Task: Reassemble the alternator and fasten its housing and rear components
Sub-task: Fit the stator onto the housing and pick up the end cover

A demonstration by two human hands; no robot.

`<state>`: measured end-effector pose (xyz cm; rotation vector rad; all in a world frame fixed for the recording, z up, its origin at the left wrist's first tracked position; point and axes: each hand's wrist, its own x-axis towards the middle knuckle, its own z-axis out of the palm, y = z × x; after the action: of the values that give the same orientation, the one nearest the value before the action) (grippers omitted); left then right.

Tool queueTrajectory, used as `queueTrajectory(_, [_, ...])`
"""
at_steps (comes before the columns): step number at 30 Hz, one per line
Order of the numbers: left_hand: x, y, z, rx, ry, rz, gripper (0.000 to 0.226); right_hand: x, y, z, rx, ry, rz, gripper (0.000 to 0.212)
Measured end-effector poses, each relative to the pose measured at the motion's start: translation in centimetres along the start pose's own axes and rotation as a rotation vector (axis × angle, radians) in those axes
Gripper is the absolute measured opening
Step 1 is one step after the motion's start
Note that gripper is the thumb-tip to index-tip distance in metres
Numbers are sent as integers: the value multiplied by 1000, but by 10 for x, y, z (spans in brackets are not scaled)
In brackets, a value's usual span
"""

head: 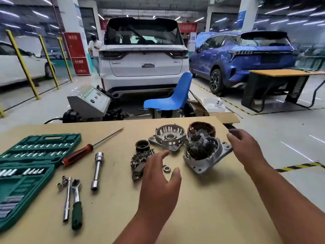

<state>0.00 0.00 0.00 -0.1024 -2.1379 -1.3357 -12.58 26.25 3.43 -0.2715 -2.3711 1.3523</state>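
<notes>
On table (114,208), housed rotor shaft (194,136) leans left; left hand (159,182), right hand (246,148) spread

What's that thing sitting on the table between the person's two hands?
In the head view, a silver alternator housing half holding the rotor lies between the left hand and right hand; a small nut lies by the left thumb.

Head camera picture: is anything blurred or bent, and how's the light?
Head view: wide-angle bending tilts the yellow posts; ceiling lights smear into streaks near the corners; the left hand and right hand look slightly soft; light is even, with faint shadows on the table.
</notes>
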Motion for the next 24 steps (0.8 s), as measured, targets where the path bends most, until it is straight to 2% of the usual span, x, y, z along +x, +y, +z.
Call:
queueTrajectory(1, [13,-1,11,12,-112,-45,48,8,-1,5,73,-94,119,27])
queueTrajectory(3, [30,-7,30,111,-356,-98,73,12,2,13,209,-310,273,22])
queueTrajectory(5, [50,-16,43,167,-542,-132,105,8,9,21,327,-369,332,27])
queueTrajectory(7, [65,-29,47,136,-602,-167,123,-4,13,29,441,-338,347,32])
queueTrajectory(11, [80,-43,46,-51,-515,-201,119,-29,11,54,579,-232,383,34])
queueTrajectory(16, [75,-54,38,-86,-370,-140,116,-62,-8,81,655,-292,363,37])
queueTrajectory(19, [76,-60,30,-98,-272,-142,109,-75,-12,92,542,-300,336,33])
queueTrajectory(22, [78,-63,24,-100,-258,-132,107,-66,-9,85,371,-344,239,31])
queueTrajectory(24, [78,-61,23,-102,-271,-123,105,-37,-10,76,326,-264,157,34])
